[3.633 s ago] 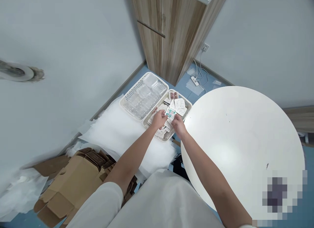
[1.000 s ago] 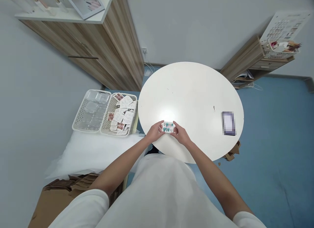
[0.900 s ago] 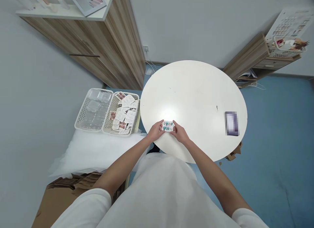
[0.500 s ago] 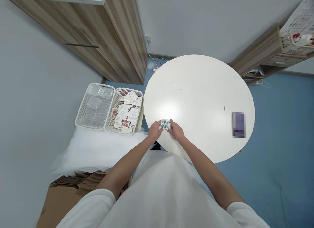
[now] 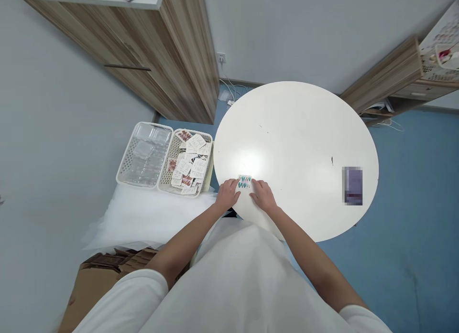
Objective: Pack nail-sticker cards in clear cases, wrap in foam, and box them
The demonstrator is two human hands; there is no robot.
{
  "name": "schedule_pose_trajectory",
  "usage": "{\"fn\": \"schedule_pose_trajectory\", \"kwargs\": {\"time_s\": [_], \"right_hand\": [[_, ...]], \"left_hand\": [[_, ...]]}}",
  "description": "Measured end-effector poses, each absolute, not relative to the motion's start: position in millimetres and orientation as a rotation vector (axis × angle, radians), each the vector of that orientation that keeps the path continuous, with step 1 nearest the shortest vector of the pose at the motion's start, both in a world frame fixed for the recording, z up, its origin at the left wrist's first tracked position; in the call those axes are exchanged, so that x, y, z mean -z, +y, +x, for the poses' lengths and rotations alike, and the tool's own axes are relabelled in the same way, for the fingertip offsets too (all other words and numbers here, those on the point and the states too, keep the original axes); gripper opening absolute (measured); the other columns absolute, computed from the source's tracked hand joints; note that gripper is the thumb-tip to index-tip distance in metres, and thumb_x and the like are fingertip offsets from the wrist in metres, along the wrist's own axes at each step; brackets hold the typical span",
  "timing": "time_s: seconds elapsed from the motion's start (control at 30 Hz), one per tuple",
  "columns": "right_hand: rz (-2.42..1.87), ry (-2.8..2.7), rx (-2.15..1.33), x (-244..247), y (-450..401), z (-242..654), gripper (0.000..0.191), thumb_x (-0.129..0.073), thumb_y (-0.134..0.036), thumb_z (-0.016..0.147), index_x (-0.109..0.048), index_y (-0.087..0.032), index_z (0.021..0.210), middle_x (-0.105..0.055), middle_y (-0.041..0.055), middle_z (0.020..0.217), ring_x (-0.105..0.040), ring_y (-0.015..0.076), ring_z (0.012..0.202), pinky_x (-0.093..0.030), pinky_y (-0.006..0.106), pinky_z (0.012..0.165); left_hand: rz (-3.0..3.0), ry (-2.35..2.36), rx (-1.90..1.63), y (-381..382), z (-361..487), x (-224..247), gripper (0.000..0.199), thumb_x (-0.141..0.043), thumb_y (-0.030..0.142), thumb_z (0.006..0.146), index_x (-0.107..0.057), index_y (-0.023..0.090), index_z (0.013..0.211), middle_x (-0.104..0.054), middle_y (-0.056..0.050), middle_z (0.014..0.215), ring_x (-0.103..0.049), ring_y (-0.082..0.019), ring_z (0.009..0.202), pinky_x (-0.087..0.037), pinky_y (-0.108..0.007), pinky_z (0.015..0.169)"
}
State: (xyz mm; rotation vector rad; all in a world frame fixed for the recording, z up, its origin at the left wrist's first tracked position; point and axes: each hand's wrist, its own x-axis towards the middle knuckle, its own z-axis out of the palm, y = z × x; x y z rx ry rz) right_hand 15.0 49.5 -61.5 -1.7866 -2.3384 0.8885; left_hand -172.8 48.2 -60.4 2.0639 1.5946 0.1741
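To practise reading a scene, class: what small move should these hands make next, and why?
Probably ease the left hand and right hand outward, away from the card of teal and pale pieces: it appears to lie flat on the white table, pieces facing up, with an open hand at each side.

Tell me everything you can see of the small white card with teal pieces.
The small white card, roughly rectangular, bears two rows of glossy-looking, nail-shaped pieces, some teal, some pale. It appears to lie flat near the edge of the round white table, between left hand and right hand; whether fingertips touch its sides is unclear.
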Motion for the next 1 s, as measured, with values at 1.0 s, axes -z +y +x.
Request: {"fn": "schedule_pose_trajectory", "kwargs": {"time_s": [1.0], "right_hand": [[-1.609,-2.665,-0.736,57.1,76.5,-49.6,0.056,-0.040,-0.042,0.080,-0.034,-0.017,0.130,-0.027,0.0124,0.141,-0.018,0.0301,0.129,-0.015,0.047,0.096]], "left_hand": [[2.126,1.680,-0.108,57.8,-214.0,57.9,0.055,-0.037,0.041,0.084,-0.031,0.017,0.133,-0.031,-0.012,0.140,-0.016,-0.030,0.132,-0.015,-0.047,0.100]]}}
